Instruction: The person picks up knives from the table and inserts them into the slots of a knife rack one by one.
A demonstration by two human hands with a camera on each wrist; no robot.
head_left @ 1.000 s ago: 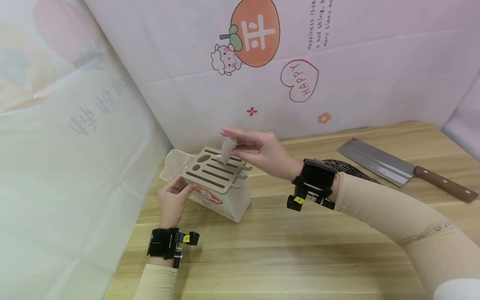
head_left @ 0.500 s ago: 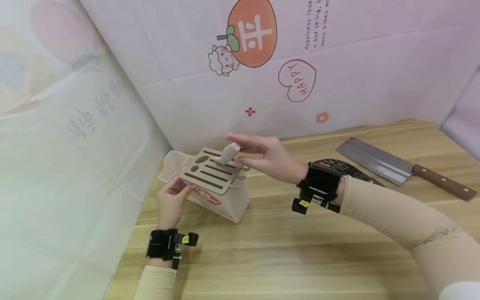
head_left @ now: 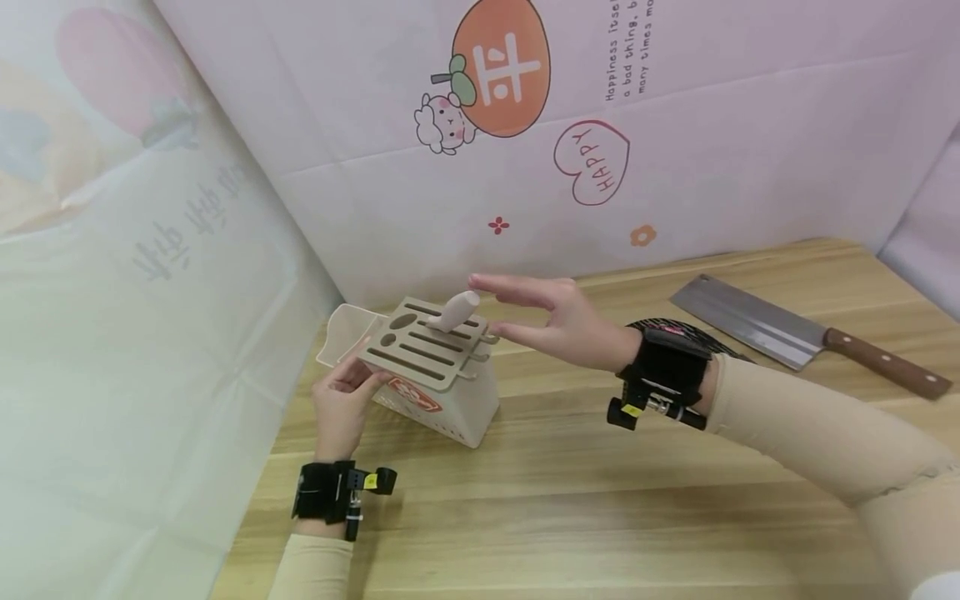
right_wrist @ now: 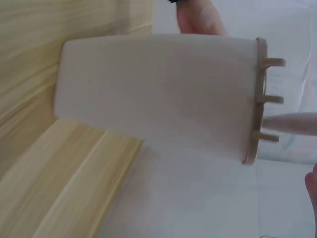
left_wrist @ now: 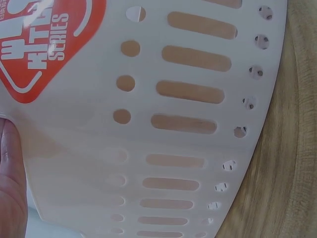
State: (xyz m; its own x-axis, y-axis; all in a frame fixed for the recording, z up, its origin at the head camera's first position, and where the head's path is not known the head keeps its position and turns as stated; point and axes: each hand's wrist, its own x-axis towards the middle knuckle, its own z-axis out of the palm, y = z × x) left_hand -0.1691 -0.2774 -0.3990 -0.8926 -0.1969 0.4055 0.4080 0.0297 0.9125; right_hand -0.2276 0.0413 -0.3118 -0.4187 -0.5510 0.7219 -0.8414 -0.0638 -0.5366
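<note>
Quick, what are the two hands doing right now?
Left hand: holds the beige knife rack at its front edge.
Right hand: open, fingers straight, just beside the pale knife handle in the rack.

Head view: high, looking forward and down over the tabletop (head_left: 600,500), taking in the whole scene. Left wrist view: very near, facing the knife holder (left_wrist: 148,148) and its perforated front wall. Right wrist view: near, facing its plain side (right_wrist: 158,94). All three views share the knife holder (head_left: 442,392).
</note>
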